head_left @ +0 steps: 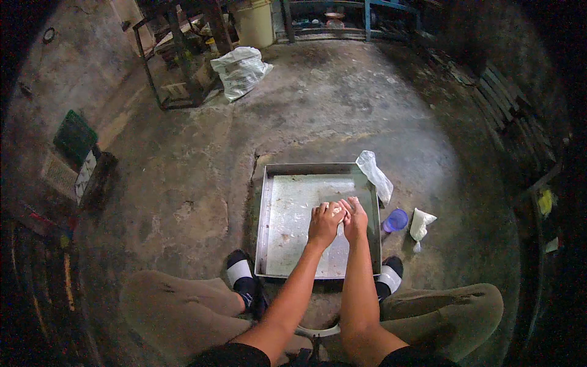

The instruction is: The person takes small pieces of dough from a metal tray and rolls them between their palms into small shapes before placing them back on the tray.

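Note:
Both hands meet above a square metal tray (262, 226) that lies on the floor between my feet. A small whitish lump of dough (337, 210) shows between them. My left hand (324, 225) curls its fingers over the lump from the left. Cupped against it from the other side is my right hand (355, 220), with white smears on its fingers. Most of the lump is hidden by the fingers. White crumbs and smears are scattered over the tray's bottom.
Right of the tray are a crumpled clear plastic bag (375, 177), a purple cup (397, 219) and a tied bag of white powder (420, 224). A white sack (239, 72) sits farther off, near a dark metal frame (177, 67) and a pale bucket (255, 24).

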Motion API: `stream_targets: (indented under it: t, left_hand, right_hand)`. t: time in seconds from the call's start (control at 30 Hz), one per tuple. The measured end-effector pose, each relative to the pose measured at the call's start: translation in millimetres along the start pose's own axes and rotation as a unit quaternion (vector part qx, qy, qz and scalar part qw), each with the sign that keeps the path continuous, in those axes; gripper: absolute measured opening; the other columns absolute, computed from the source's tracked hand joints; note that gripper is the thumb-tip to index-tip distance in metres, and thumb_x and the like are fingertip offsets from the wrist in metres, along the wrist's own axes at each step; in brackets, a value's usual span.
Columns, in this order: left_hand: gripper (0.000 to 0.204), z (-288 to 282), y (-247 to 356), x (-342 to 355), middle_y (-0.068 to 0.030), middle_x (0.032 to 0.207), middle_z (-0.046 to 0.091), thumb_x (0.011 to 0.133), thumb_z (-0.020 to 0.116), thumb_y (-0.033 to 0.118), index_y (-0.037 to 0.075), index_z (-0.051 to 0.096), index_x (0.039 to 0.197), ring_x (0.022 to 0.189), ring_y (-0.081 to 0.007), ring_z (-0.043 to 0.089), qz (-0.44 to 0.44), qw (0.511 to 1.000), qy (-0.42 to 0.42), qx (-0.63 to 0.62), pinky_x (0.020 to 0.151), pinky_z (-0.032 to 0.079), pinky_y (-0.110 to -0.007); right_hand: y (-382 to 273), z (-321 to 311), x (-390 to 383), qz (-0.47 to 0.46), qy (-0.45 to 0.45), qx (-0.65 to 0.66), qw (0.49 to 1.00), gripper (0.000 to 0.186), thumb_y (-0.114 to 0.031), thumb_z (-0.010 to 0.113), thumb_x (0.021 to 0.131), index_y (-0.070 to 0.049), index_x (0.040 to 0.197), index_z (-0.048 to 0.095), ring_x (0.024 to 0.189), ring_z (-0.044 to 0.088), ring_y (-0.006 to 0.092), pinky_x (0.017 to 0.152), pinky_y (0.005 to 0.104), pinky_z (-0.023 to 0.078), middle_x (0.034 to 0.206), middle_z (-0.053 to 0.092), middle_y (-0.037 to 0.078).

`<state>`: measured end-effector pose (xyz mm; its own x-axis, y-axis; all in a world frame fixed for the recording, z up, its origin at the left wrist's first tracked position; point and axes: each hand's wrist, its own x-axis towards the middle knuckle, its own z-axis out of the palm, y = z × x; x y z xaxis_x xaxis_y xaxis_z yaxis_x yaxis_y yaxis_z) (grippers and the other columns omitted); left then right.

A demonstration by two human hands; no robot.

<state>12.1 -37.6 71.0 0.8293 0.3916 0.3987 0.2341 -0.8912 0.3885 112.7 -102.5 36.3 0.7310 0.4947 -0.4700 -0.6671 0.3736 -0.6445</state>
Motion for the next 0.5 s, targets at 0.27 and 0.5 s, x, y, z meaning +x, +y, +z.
stream_targets:
  t: [0.27, 0.5]
  left_hand:
    - [0.027, 14.3, 0.3, -4.8, 0.0017, 0.145, 0.041, 0.095, 0.048, 0.026, 0.021, 0.066, 0.114, 0.135, -0.0244, 0.034, 0.002, 1.000, 0.011, 0.028, 0.109, 0.030, -0.045]
    - [0.049, 38.7, -15.7, -19.5, -0.0053, 0.147, 0.038, 0.094, 0.052, 0.024, 0.015, 0.041, 0.141, 0.132, -0.0308, 0.037, -0.118, 0.992, -0.046, -0.004, 0.109, 0.028, -0.045]
  right_hand:
    - [-29.5, -17.8, -0.1, 0.053, -0.051, -0.141, 0.987, 0.041, -0.020, 0.056, 0.093, -0.002, 0.129, 0.048, 0.090, 0.059, 0.0218, 0.075, 0.0334, 0.049, 0.113, 0.059, 0.013]
    - [-54.1, 4.9, -7.5, 0.004, -0.052, -0.141, 0.989, 0.052, 0.008, 0.057, 0.083, 0.006, 0.132, 0.041, 0.106, 0.061, 0.0297, 0.088, 0.0358, 0.050, 0.122, 0.055, 0.025]
